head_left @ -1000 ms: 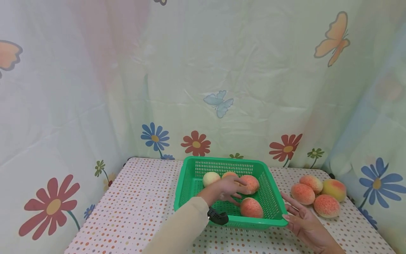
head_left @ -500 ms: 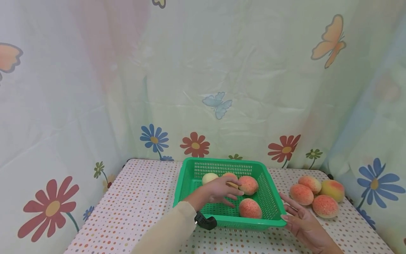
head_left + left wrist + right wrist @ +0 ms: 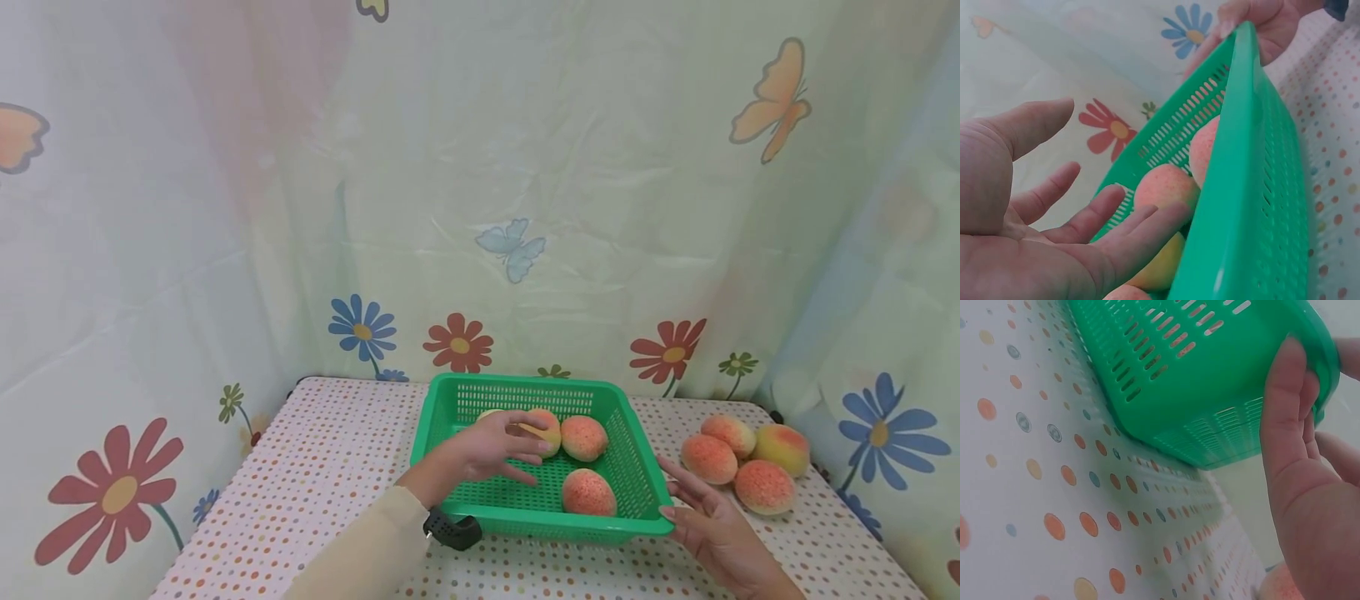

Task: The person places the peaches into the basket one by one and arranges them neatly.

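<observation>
Prob. arranging peaches (image 3: 588, 493) in green basket (image 3: 543, 523): steadying it at near right corner w/ R grip (image 3: 716, 529), poised over fruit w/ L grip (image 3: 487, 450) spread wide, holding nothing. For next pick, prob. lower & close L grip round one. Also 4 loose peaches (image 3: 765, 487) beside basket on worktop (image 3: 345, 450).

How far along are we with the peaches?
If the green basket is being filled, perhaps halfway. Done: four peaches lie inside, one mostly hidden. In hand: nothing lifted; the left hand hovers over the basket, and the right hand touches its near right corner. Left to do: four more peaches on the dotted tablecloth.
</observation>
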`<state>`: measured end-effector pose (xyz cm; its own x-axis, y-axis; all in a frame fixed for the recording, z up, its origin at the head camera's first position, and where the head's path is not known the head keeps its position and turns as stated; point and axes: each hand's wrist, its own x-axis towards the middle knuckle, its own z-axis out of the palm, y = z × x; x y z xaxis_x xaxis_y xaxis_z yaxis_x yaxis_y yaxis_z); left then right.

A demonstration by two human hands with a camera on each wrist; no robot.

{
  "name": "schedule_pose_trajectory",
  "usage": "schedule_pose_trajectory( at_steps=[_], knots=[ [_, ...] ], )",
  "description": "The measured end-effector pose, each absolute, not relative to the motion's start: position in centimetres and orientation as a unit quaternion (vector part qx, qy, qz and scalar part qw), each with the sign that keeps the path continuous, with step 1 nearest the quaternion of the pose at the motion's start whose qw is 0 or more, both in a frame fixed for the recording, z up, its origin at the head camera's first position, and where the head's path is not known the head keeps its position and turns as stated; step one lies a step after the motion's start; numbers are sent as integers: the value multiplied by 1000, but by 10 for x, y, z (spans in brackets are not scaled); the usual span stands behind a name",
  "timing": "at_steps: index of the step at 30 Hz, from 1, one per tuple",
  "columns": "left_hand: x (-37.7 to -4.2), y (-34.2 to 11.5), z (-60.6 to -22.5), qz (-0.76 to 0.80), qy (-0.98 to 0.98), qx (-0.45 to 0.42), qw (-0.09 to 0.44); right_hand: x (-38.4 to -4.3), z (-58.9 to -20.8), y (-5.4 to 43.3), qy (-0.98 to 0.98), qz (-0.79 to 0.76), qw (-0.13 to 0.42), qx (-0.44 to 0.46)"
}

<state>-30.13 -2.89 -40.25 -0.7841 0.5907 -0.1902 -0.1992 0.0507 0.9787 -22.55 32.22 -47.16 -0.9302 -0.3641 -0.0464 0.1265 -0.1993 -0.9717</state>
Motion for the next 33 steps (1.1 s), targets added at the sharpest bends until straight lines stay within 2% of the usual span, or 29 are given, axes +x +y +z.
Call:
schedule_pose_trajectory(
  at_steps=[7,19,33],
  knots=[
    [-292,-44,-400,687,656,148,275,-226,-469,320,626,-762,148,-73],
    [-280,-70,-396,709,644,143,248,-225,-472,322,604,-775,156,-95],
    [-263,-107,-395,700,682,142,159,-224,-474,322,597,-779,162,-104]
  ],
)
